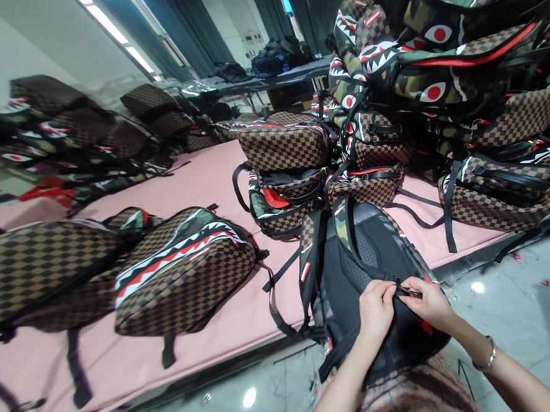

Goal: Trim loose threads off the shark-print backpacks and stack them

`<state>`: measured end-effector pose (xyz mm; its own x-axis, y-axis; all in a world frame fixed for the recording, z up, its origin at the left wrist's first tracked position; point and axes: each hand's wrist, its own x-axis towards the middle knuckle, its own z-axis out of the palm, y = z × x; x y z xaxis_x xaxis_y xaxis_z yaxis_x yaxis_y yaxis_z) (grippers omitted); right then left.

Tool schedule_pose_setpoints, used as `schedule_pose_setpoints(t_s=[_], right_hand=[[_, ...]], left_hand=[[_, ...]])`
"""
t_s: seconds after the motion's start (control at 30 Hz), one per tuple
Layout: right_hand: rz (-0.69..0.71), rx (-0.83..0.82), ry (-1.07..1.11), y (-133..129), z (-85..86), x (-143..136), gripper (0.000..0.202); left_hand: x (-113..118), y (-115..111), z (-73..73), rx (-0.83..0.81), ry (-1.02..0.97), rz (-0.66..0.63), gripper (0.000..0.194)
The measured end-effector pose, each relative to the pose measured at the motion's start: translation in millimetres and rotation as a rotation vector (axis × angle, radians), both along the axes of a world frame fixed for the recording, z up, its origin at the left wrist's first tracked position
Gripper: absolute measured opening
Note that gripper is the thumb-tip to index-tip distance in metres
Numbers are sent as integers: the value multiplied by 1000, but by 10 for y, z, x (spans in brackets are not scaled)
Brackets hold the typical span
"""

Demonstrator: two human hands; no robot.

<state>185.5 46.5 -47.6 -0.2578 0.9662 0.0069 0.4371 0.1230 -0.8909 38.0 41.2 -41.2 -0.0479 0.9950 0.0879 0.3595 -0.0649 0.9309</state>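
A black-backed backpack leans on the table edge and my lap, its padded back and shoulder straps facing up. My left hand pinches a small black strap or buckle piece over the back panel. Close beside it, my right hand, with a bracelet on the wrist, is closed on a dark piece of the same strap area. The fingertips of both hands nearly meet. What exactly lies between the fingers is too small to make out.
The pink table runs diagonally. A checkered backpack with shark teeth lies left, beside another checkered bag. Stacked bags stand beyond my hands, with a high pile at the back right. Shiny floor shows at right.
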Motion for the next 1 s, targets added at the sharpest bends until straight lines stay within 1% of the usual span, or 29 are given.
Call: schedule_pose_setpoints(t_s=[0.07,0.13,0.2,0.33,0.4,0.47,0.53,0.6,0.7,0.77,0.83,0.9,0.93,1.0], right_hand=[[-10,19,-56,4,-31,39,11],[-49,27,-125,6,-50,82,12],[-86,9,-138,7,-53,116,13],[-96,-60,10,0,-49,128,12],[-114,-98,98,-8,-70,112,10],[-143,-123,173,-17,-107,94,10],[-172,-134,214,-24,-138,79,13],[-199,-134,224,-32,-145,71,16],[-208,-140,269,-58,-104,77,21],[-229,-131,291,-94,-62,100,29],[-292,-112,257,-147,-22,142,31],[-349,-81,177,-214,16,201,27],[-350,-62,138,-249,36,234,24],[-298,-18,78,-313,81,298,19]], left_hand=[[1,27,-6,-133,-251,55,10],[8,51,-17,-276,-474,70,4],[19,63,-17,-381,-597,18,16],[43,54,23,-502,-760,-97,40],[54,45,42,-545,-866,-106,46],[62,37,47,-582,-959,-103,44],[62,30,41,-602,-997,-108,37],[57,22,31,-600,-978,-124,31],[50,6,21,-588,-960,-129,29],[51,-6,21,-570,-947,-118,27],[59,-18,21,-542,-934,-97,27],[71,-28,19,-513,-924,-78,28],[78,-33,15,-498,-921,-71,28],[90,-42,3,-464,-903,-68,29]])
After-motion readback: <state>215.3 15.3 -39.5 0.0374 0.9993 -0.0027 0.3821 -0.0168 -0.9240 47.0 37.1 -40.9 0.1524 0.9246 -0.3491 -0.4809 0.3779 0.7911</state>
